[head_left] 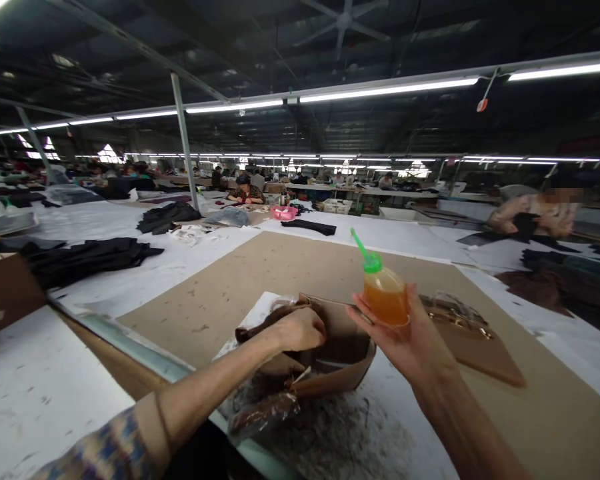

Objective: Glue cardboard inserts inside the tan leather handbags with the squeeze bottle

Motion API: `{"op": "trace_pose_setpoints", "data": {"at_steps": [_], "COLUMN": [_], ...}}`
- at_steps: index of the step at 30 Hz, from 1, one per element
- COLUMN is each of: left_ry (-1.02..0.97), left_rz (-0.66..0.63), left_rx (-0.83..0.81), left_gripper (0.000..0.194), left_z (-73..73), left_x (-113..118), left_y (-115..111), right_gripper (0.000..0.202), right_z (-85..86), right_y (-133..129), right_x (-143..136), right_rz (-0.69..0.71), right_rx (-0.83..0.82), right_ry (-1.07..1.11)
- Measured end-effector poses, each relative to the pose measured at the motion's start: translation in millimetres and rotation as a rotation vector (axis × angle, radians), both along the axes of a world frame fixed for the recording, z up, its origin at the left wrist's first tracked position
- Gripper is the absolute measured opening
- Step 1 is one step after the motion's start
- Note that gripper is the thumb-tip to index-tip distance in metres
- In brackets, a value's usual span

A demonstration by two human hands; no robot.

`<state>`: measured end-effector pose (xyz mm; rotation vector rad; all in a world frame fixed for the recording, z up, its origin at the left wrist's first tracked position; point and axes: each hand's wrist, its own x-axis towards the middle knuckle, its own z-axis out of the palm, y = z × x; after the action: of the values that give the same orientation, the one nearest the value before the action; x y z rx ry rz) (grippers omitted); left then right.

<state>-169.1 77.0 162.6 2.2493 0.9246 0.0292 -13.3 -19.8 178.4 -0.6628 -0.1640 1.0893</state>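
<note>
Bag [341, 333], brown and gaping, sits on a white sheet [380, 420] with dark stains, at the near side of the bench [397, 233]. The left hand [300, 330] is over its mouth, fingers curled in; whether they pinch the bag, I cannot tell. To the right, the right hand [410, 337] grasps a bottle [386, 300] from below and the side, holding it just above the bag's right end. Amber liquid fills the lower part of the bottle, and its green cap [373, 262] carries a long green spout [359, 243] leaning left.

A plastic-wrapped brown piece [266, 415] lies at the bag's near side. Right of the bottle, a flat brown bag [485, 350] with metal fittings lies on a tan sheet [280, 260] that spreads across the bench.

Farther out, black cloth [95, 261] is heaped at the left, a dark pile [167, 217] lies beyond it, and a black strip [309, 228] rests near a pink basket [284, 213]. At the right, a co-worker [555, 213] handles dark fabric [524, 225]; another person [247, 192] bends over a surface farther back. Tube lamps [390, 89] run overhead.
</note>
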Motion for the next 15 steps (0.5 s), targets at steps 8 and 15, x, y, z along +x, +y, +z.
{"op": "trace_pose_setpoints", "data": {"at_steps": [8,15], "left_ry": [0.129,0.08], "left_rz": [0.378,0.461], "left_rx": [0.227,0.273], "left_gripper": [0.058,0.062], "left_z": [-41.1,-45.5], "left_x": [5,20], "left_y": [36,46], "right_gripper": [0.044,0.047], "right_z": [-3.5,-3.4], "right_y": [-9,-9], "right_x": [3,4], "right_rz": [0.041,0.02], "right_rx": [0.043,0.006], "right_ry": [-0.04,-0.007]}}
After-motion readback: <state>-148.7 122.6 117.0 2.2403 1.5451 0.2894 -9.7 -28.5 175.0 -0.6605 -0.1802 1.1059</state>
